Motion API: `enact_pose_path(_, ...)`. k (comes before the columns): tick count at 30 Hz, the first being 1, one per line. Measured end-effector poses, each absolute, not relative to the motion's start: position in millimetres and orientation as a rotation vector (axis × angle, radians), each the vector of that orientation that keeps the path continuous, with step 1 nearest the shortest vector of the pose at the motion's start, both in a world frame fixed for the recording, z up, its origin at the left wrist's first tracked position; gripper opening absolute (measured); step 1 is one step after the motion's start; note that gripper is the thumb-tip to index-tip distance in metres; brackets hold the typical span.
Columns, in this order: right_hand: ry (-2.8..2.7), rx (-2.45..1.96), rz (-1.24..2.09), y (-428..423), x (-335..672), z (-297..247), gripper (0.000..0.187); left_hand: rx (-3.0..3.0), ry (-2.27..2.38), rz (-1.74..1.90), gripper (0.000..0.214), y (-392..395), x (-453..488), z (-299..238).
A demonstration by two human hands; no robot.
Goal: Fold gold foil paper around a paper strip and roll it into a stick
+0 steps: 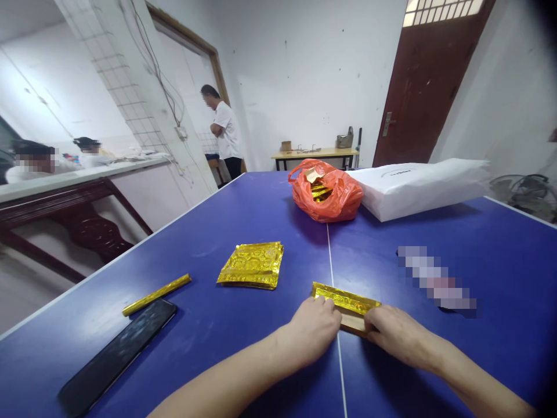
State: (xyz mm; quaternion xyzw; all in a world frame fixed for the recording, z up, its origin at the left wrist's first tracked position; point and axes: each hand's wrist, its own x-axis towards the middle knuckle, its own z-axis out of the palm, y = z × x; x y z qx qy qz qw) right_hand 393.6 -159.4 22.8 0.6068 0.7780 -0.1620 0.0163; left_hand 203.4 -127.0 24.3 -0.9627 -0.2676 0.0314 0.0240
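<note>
My left hand (310,331) and my right hand (400,334) hold a folded strip of gold foil paper (346,298) from either end, near the table's centre line. A brown underside or backing (351,321) shows below the strip. Left of my hands lies a flat stack of embossed gold foil paper (251,265). Further left is a thin rolled gold foil stick (156,295), just above a black smartphone (117,357). An orange plastic bag (325,191) at the far side holds more gold paper.
The blue table tennis table (243,215) has a white paper bag (418,188) at its far end and a pixelated object (435,278) on the right. Beyond stand a person in white (227,130), a wooden table (313,154), and a dark red door (424,81).
</note>
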Motion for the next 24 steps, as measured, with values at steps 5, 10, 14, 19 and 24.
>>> enact_pose_path(5, 2.428, 1.864, -0.444, -160.1, 392.0, 21.7, 0.021, -2.985, -0.736, -0.015, 0.013, -134.3, 209.9, 14.3)
enact_pose_path(10, 2.450, 1.861, -0.448, -163.0, 383.7, 20.4, 0.019, -3.013, -0.739, -0.088, 0.013, -132.0, 211.4, 7.1)
enact_pose_path(14, 2.519, 1.884, -0.454, -164.9, 373.3, 17.2, 0.008, -3.040, -0.738, -0.119, 0.013, -129.6, 212.7, 2.8)
enact_pose_path(19, 2.564, 1.892, -0.396, -164.8, 370.2, 11.9, 0.019, -3.033, -0.716, -0.124, 0.015, -129.1, 214.0, 2.8)
enact_pose_path(24, 2.577, 1.844, -0.368, -164.7, 376.7, 14.6, 0.023, -3.052, -0.718, -0.071, 0.014, -127.7, 212.0, 6.6)
